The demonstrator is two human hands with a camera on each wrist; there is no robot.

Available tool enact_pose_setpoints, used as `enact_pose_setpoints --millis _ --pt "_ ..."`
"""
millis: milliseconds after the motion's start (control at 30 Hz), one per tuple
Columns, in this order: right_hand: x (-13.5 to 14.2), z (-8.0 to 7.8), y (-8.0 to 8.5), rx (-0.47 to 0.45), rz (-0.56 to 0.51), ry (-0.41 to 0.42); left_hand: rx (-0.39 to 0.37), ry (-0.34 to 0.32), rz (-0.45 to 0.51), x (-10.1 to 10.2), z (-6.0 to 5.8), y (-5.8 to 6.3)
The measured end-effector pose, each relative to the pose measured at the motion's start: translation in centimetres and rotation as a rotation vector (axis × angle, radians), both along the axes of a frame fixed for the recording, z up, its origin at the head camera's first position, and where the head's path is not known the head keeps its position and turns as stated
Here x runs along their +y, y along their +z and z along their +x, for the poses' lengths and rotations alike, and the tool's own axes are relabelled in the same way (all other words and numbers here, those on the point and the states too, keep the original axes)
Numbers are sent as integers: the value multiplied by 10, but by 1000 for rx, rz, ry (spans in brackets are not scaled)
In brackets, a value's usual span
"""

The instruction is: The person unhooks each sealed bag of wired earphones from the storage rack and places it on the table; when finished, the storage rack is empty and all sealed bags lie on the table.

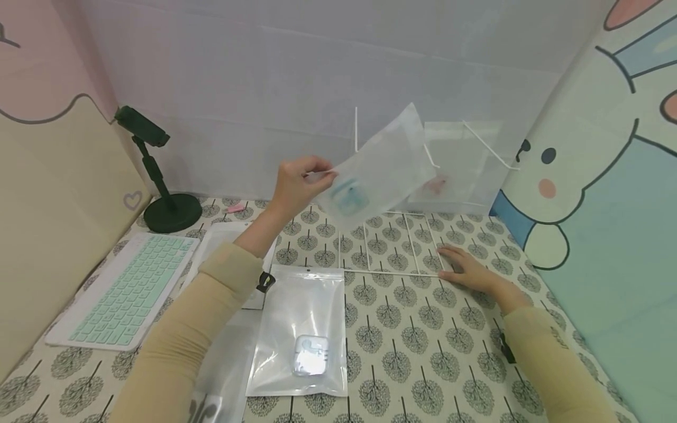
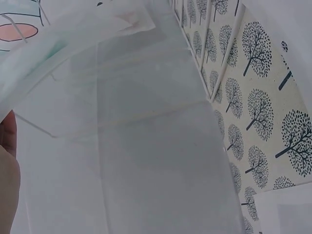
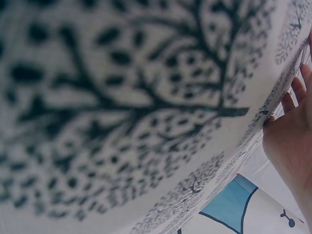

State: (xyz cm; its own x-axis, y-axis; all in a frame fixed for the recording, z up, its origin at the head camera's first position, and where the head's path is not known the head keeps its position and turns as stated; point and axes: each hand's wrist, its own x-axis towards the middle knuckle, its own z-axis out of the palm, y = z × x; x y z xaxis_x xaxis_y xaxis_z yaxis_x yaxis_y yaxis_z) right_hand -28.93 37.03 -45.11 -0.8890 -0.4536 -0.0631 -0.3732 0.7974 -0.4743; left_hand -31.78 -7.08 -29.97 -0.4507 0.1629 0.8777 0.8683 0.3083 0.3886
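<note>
My left hand (image 1: 300, 185) pinches the edge of a frosted plastic pouch (image 1: 394, 155), which tilts in the air; a teal item (image 1: 351, 197) shows through it. Below and behind the pouch is a white wire rack (image 1: 391, 274) on the cloth, its upright prongs rising toward the wall. Another translucent pouch (image 1: 460, 153) stands in the rack at the back, with something pinkish showing through. By the rack's front right corner my right hand (image 1: 468, 271) rests on the cloth, fingers extended. The left wrist view shows part of the left hand (image 2: 7, 161) at its edge.
A clear zip pouch (image 1: 301, 299) holding a small square case (image 1: 311, 355) lies front centre, beside other pouches partly under my left arm. A mint keyboard (image 1: 132, 288), a dark green stand (image 1: 171, 212) and a small pink object (image 1: 235, 208) are on the left.
</note>
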Motion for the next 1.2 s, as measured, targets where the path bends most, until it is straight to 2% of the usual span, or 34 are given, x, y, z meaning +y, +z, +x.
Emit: enact_pose_setpoints --millis 167,467,600,767,1067,1200 --pt "-2 0 0 2 3 2 52 -6 -7 -1 2 0" --pt "-3 -1 1 -1 17 -6 275 27 -108 -4 8 6" --pt "-4 0 3 0 17 -6 318 26 -131 -5 11 9" --pt "-5 -1 3 -3 5 -3 320 24 -129 -6 11 11" --pt "-7 -2 3 1 -15 8 244 37 -86 -11 11 8" --pt "-6 -3 2 3 -6 6 195 -3 -54 -14 11 6"
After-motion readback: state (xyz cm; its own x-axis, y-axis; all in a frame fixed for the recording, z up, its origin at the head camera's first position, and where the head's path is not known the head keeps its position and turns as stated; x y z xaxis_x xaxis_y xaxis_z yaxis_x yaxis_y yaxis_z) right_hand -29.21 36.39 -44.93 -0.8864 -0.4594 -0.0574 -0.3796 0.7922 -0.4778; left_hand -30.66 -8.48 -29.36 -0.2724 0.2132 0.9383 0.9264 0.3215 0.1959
